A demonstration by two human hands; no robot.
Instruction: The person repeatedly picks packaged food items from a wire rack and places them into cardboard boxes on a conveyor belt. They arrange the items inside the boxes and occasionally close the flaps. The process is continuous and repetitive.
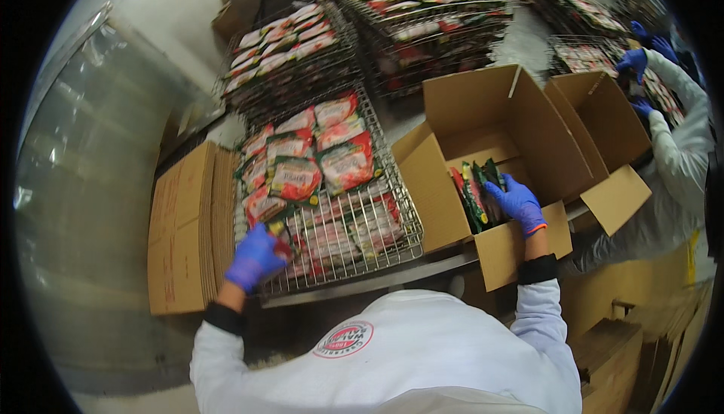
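In blue gloves, my left hand [258,257] grips a red and dark green packet [280,239] at the front-left of a wire rack [354,256]. The rack's rear part carries several flat red, white and green packets [294,180], with more showing beneath its bare front grid. My right hand [513,201] is inside an open cardboard box [513,120], its fingers curled against a row of upright packets [471,195] that stand along the box's left side.
Flattened cardboard [185,225] stands left of the rack. Stacked racks of packets [283,48] are behind. A second open box [599,116] is at right, beside a co-worker [671,142] in white with blue gloves. The metal table's front edge [362,288] runs before me.
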